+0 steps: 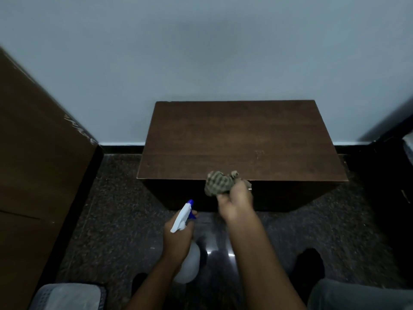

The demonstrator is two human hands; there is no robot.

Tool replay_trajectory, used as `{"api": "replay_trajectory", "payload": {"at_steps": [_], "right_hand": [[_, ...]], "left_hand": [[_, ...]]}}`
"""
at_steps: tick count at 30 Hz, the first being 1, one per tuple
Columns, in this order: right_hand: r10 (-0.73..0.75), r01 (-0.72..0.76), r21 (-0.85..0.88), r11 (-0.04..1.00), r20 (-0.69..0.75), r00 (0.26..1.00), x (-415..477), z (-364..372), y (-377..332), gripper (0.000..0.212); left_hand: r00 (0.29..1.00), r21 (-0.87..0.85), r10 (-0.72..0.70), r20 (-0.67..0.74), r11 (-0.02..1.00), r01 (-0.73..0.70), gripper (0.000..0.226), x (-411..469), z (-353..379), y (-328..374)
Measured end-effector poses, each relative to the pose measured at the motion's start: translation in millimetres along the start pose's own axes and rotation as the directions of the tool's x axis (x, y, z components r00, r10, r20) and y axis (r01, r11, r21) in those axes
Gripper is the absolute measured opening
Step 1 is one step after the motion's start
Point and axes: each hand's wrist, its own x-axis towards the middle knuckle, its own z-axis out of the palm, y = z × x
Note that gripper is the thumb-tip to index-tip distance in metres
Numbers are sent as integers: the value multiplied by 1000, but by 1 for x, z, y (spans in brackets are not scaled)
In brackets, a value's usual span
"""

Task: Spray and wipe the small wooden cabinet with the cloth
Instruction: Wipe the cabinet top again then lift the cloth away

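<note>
Left hand [177, 238] gripping spray bottle [186, 262] neck, nozzle aimed far. Right hand [235, 203] fingers curled round bunched cloth [220, 181] at cabinet's near top edge. Small wooden cabinet [241, 139] stands against far wall [201, 52], on dark floor [116, 209].

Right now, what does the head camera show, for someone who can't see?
A person's right hand holds a crumpled checked cloth at the front edge of the brown wooden cabinet; the left hand grips a white spray bottle.
</note>
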Motion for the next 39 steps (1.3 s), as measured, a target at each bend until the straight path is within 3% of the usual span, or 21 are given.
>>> {"api": "replay_trajectory", "payload": {"at_steps": [3,5,7,10,12,14,17,19,24,28,33,37,39], "right_hand": [[-198,226,-356,907,112,974,-23,-26,-25,23],[-402,474,-534,701,253,880,-34,-34,-48,20],[-531,647,-592,481,390,752,-36,-30,-73,18],[-604,764,-589,263,518,606,-32,-13,-109,27],[-609,703,-711,-23,568,554,-13,-7,-127,43],[-533,597,-748,-291,645,548,9,-9,-136,67],[-334,508,-642,-574,750,571,47,-14,-132,92],[-257,424,-566,-707,764,591,70,-10,-127,97],[-328,353,-598,-720,741,586,99,24,-112,93],[-338,391,-605,-694,753,565,118,83,-85,85],[-159,480,-510,-714,785,599,124,168,-18,93],[54,606,-334,-722,846,531,94,183,48,98],[186,646,-197,-737,860,475,93,186,67,91]], "left_hand": [[998,23,61,25,998,-62,47,-1,-2,19],[994,36,105,33,994,-106,52,3,-3,33],[990,45,137,44,989,-139,50,6,-3,53],[982,47,183,47,982,-185,37,18,-2,85],[971,51,236,45,970,-238,32,27,0,110],[958,72,282,56,956,-286,34,38,1,134],[958,89,275,78,955,-282,34,54,4,160],[957,95,270,107,955,-280,32,67,6,167],[958,117,225,179,962,-248,26,97,6,172],[974,103,171,150,977,-187,25,120,-5,176],[982,128,156,107,977,-169,28,151,-38,184],[986,200,145,77,967,-158,48,172,-67,193],[987,257,141,80,954,-157,47,180,-75,202]]}}
